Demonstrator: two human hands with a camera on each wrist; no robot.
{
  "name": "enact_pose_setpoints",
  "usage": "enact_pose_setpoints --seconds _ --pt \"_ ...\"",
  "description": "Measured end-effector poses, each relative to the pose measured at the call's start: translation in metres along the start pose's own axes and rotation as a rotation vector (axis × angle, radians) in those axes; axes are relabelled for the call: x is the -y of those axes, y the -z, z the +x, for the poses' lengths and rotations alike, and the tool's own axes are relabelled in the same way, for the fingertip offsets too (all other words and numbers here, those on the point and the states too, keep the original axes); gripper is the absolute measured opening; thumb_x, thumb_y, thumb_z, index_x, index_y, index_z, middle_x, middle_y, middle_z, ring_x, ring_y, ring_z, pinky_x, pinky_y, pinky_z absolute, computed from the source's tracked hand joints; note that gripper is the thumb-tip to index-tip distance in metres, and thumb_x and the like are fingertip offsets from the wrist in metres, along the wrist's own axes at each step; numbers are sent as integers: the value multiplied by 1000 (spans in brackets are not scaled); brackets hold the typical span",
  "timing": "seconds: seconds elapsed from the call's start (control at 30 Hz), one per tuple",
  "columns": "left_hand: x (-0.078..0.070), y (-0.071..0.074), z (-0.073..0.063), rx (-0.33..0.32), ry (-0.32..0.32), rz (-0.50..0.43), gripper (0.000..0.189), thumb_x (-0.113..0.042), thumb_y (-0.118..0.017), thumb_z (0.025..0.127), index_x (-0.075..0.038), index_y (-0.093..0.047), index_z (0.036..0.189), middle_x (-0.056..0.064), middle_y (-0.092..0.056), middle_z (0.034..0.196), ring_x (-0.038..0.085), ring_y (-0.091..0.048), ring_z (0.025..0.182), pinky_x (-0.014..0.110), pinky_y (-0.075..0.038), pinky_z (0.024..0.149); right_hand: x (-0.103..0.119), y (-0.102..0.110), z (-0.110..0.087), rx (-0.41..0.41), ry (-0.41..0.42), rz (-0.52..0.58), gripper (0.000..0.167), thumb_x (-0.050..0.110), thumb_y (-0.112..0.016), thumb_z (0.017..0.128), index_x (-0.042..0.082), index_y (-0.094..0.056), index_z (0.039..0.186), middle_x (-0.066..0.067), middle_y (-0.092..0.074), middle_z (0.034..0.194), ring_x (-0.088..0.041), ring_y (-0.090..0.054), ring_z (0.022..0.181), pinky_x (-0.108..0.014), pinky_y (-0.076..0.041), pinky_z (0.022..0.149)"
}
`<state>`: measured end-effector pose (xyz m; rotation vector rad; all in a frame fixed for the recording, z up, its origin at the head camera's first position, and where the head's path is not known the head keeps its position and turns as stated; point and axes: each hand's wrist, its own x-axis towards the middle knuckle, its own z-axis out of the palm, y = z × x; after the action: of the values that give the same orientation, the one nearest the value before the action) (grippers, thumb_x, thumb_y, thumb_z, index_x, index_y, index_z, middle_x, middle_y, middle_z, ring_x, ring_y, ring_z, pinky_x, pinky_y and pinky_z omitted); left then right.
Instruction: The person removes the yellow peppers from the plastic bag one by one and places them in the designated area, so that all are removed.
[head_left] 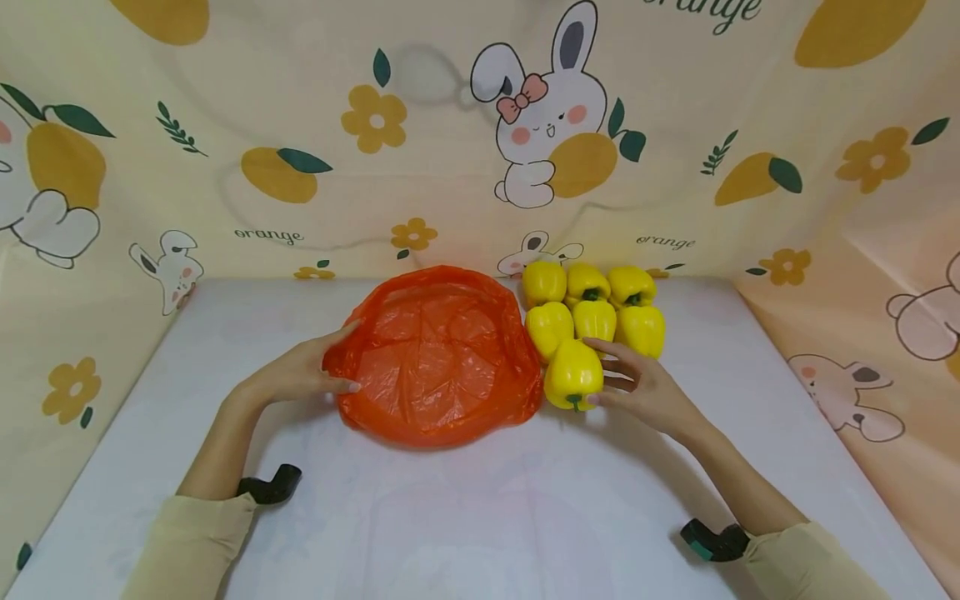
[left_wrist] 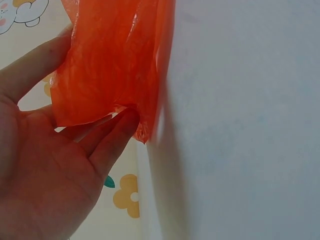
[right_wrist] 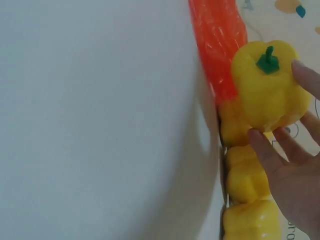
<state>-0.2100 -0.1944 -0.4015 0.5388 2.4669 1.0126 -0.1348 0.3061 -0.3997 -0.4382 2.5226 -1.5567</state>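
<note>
My right hand (head_left: 648, 387) grips a yellow bell pepper (head_left: 573, 375) between thumb and fingers, its green stem toward me. In the right wrist view this bell pepper (right_wrist: 267, 85) shows above the table surface, stem up, with the right hand (right_wrist: 295, 175) around its side. An orange plastic bag (head_left: 431, 367) stands with its mouth spread wide beside it. At the bag's left side, my left hand (head_left: 303, 367) holds the rim, thumb and fingers spread along it. The left wrist view shows the left hand (left_wrist: 55, 160) with fingertips at the edge of the bag (left_wrist: 110, 60).
Several more yellow bell peppers (head_left: 595, 321) are grouped in rows right of the bag, near the back. They lie on a white table (head_left: 465, 517). A patterned cloth (head_left: 300, 108) with rabbits and oranges rises behind and at both sides.
</note>
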Motion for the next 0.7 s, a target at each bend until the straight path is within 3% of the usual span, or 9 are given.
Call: enact_pose_setpoints --seconds 0.23,0.47,0.7 --pt "0 0 -1 1 -3 -19 95 -31 -77 86 -14 -19 160 20 -27 160 42 -28 143 63 -39 105 -10 1 -6 21 -20 8 73 12 -79 85 14 -45 149 -12 -41 152 -41 -47 132 -49 -43 103" --pt "2 -2 -1 1 10 -30 96 -33 -78 85 -18 -20 160 19 -29 159 43 -28 143 64 -39 105 -15 -5 -9 42 -9 -9 74 13 -82 83 14 -47 148 -12 -44 149 -40 -49 129 -44 -47 101" --pt "3 -5 -2 -5 0 -36 93 -31 -77 86 -16 -23 159 20 -25 161 42 -27 143 63 -39 105 -15 -6 -12 -13 41 -130 70 14 -80 84 9 -49 146 -14 -50 147 -38 -56 124 -45 -49 99"
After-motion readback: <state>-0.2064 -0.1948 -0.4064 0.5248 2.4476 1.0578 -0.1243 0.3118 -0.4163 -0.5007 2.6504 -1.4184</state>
